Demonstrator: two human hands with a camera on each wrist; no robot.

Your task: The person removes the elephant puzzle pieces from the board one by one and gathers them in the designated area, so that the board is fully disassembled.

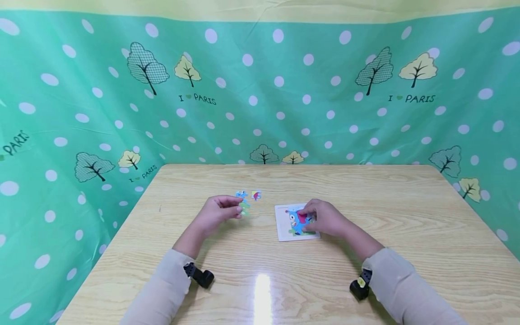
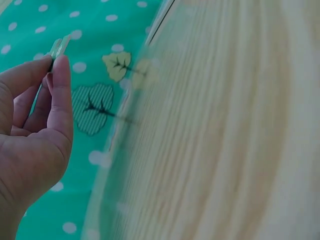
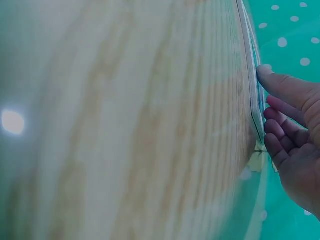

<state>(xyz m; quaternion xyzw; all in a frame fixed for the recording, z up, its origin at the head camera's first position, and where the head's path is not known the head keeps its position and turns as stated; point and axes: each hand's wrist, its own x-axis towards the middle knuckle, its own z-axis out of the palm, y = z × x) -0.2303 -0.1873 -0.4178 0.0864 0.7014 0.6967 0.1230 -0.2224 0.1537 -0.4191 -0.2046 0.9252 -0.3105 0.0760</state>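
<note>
My left hand (image 1: 219,212) is raised over the table and pinches a green jigsaw piece (image 1: 243,208) between thumb and fingertips. In the left wrist view the piece (image 2: 60,46) shows nearly edge-on. Just beyond lie a blue jigsaw piece (image 1: 241,194) and a yellow-and-red one (image 1: 256,195). My right hand (image 1: 327,217) rests on the jigsaw board (image 1: 284,234), thumb and fingertips spread on its surface. The board has a white border and a partly visible picture of a blue character with a red patch; the hand covers its right side. The right wrist view shows fingertips against the thin board (image 3: 255,100).
The wooden table (image 1: 390,194) spreads out around both hands, with a bright light reflection near its front. A green polka-dot cloth (image 1: 280,99) printed with trees hangs behind and beside it. A small black camera (image 1: 203,276) sits on each wrist.
</note>
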